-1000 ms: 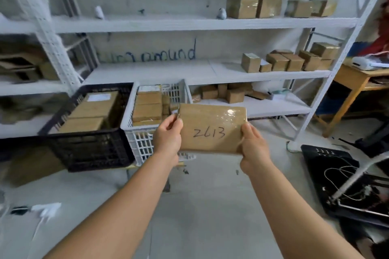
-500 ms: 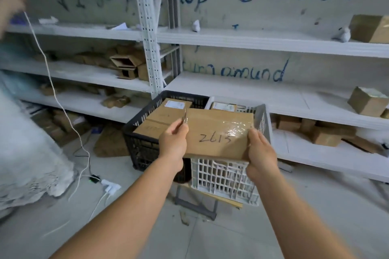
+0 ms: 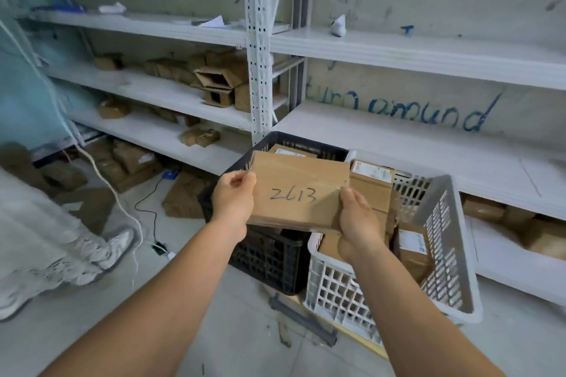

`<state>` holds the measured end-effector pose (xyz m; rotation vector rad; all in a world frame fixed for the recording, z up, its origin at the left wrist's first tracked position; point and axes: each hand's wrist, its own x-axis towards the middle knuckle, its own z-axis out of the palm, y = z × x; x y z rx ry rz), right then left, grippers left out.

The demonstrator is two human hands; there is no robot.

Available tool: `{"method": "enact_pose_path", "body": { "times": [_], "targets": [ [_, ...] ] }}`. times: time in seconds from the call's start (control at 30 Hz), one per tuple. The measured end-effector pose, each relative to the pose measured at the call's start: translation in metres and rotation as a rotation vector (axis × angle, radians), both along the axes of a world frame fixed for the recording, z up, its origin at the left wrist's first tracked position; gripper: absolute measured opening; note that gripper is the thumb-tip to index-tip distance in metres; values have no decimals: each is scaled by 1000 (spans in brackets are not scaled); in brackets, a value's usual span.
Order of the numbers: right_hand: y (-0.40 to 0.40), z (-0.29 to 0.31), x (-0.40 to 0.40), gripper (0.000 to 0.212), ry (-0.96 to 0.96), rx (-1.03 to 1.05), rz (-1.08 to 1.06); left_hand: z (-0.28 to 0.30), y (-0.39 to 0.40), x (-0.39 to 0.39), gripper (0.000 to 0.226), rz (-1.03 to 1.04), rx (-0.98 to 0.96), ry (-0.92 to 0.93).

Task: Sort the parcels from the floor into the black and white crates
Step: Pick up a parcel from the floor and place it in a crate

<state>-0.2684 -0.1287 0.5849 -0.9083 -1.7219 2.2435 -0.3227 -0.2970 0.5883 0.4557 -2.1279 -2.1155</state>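
On the floor at far left a white cable (image 3: 122, 202) trails past loose parcels (image 3: 128, 162) waiting by the shelving (image 3: 259, 40), so feet should stay clear of it. The left hand (image 3: 234, 200) pinches the near left edge of the cardboard parcel marked 2613 (image 3: 298, 191), thumb on top and fingers curled beneath. The parcel is held roughly level in the air, over the seam between the black crate (image 3: 269, 257) and the white crate (image 3: 444, 254), both already holding boxes. The right hand (image 3: 358, 225) grips the near right corner the same way, thumb over, fingers hidden under the card. The step looks like choosing a crate; read the number first, then carry the parcel fully over that crate, lower it flat onto the boxes inside, and release both hands together so it does not tip off the rim
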Motion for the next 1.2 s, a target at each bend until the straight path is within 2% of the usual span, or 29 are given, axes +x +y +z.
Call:
{"method": "enact_pose_path", "body": {
  "times": [0.17, 0.27, 0.47, 0.67, 0.83, 1.03, 1.2],
  "targets": [
    [-21, -15, -58, 15, -42, -74, -71, -4, -19, -72, 18, -127, -80, -14],
    [-37, -26, -95, 30, -90, -135, -120, -4, -29, -114, 23, -229, -115, 11],
    [-62, -49, -143, 36, -137, -306, -184, 1, -28, -175, 40, -508, -193, -13],
    [-62, -65, -175, 46, -186, -412, -231, -4, 2, -224, 54, -661, -394, 22],
    [-53, -79, -205, 47, -167, -527, -242, -12, 32, -265, 67, -789, -634, 93],
    [-37, -93, -226, 41, -112, -634, -263, -23, 68, -305, 62, -913, -728, 108],
    [-29, -110, -237, 55, -155, -649, -318, -41, 101, -326, 62, -1067, -893, 155]
  ]
}}
